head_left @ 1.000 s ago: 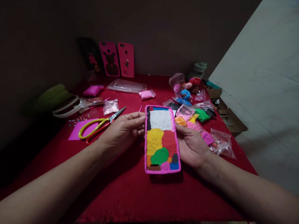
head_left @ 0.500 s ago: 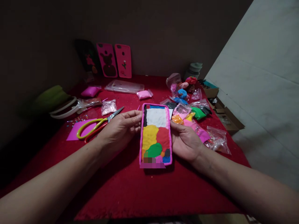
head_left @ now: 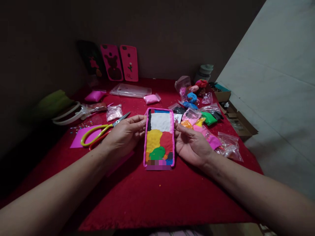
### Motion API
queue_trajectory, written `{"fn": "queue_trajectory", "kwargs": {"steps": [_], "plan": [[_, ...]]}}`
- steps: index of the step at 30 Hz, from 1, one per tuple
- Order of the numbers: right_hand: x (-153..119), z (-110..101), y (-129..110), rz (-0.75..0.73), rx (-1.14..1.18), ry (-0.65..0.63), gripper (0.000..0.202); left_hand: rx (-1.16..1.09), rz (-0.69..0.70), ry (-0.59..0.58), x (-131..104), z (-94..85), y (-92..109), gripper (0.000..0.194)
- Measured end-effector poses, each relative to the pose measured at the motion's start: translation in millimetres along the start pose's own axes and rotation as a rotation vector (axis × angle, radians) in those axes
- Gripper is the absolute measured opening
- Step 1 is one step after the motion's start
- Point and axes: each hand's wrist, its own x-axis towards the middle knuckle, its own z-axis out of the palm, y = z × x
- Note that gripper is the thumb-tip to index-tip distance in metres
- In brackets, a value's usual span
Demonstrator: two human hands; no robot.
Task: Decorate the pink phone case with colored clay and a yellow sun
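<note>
A phone case (head_left: 161, 139) with a pink rim is held up above the table. Its face is covered in clay patches of white, yellow, red, green, blue and black; the lower end is blurred by a pixelated patch. My left hand (head_left: 129, 134) pinches the left edge between thumb and fingers. On the opposite edge my right hand (head_left: 194, 144) grips with its fingertips, partly hidden by the case. Scissors (head_left: 103, 132) with yellow and red handles lie beside my left hand, over a magenta sheet (head_left: 80, 136).
Decorated phone cases (head_left: 112, 62) lean on the back wall, with clear cases (head_left: 131, 90) lying before them. Clay packets (head_left: 209, 118) and blue clay (head_left: 192, 97) crowd the right side of the red table (head_left: 159, 206). Cardboard boxes (head_left: 241, 124) stand beyond its right edge.
The phone case has moved slightly left and tipped, so it looks shorter. Both hands have shifted with it and keep their hold at its sides.
</note>
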Motion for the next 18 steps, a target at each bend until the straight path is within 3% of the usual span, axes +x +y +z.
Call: {"fn": "queue_trajectory", "kwargs": {"steps": [2,9,18], "plan": [[-3.0,3.0,-0.4,-0.012,-0.032,-0.026,0.013,0.005,0.013,0.006,0.7,-0.5,-0.6,0.019],[-9.8,5.8,2.7,-0.005,-0.237,-0.129,0.047,-0.003,0.046,-0.004,0.9,-2.7,-0.5,0.012],[-8.8,10.6,3.7,-0.035,-0.287,-0.117,0.053,-0.016,0.048,-0.033,2.1,-5.3,2.7,0.011]]}}
